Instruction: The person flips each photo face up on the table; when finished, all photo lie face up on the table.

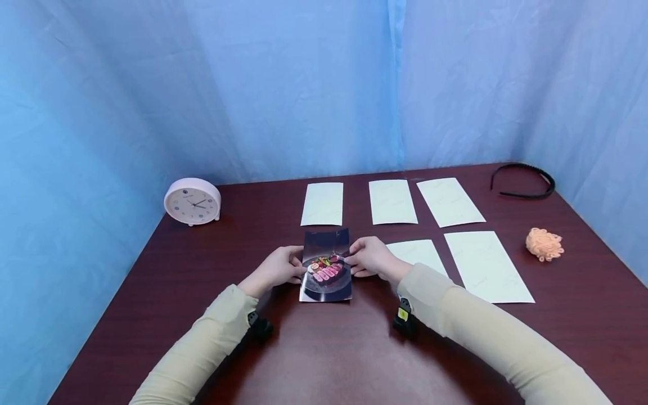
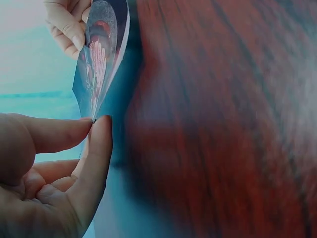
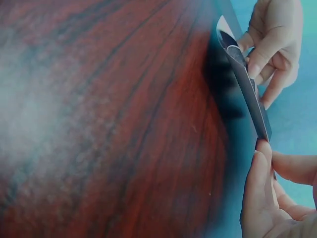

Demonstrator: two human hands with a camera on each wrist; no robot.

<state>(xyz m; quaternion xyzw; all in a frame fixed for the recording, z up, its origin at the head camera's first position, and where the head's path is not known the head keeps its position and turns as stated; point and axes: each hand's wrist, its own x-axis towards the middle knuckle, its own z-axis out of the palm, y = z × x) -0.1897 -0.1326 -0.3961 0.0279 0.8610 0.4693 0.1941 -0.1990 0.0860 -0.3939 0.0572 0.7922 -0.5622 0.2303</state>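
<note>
Your left hand (image 1: 280,265) pinches the left edge of the dark, glossy, rectangular food photo (image 1: 325,271), your right hand (image 1: 372,257) its right edge, likely to steady the bowing sheet without covering its picture. It sits mid-table, nearer than the white rectangular paper sheets (image 1: 488,264), which lie spread out, presumably for separate reach.
</note>
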